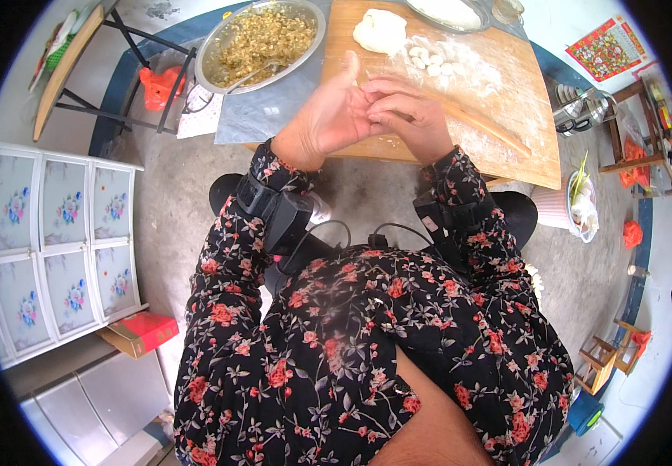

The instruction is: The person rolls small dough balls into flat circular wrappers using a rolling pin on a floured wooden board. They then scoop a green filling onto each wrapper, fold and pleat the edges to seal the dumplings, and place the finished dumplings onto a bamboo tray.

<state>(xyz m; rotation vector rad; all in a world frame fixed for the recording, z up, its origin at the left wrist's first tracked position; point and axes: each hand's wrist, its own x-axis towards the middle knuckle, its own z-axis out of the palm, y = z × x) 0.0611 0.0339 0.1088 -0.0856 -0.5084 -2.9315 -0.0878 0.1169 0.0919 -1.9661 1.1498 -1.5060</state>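
My left hand [336,113] is turned palm up over the front edge of a wooden board [371,150], its thumb spread and its palm bare. Against its fingers lie the curled fingers of my right hand [414,116]; whether anything small is pinched there is hidden. A wooden rolling pin [490,128] rests on the board just right of my right hand. Beyond the hands are several small dough pieces [433,63] in scattered flour and a larger lump of dough [379,32]. To the left stands a metal bowl [205,70] of chopped filling [269,41] with a spoon [248,77] in it.
A metal bowl of flour [449,13] and a glass jar [507,10] stand at the far edge. Kettles [583,110] and a lined bin [551,207] are right of the table. A floral-panelled cabinet [62,250] and a red box [143,333] lie left.
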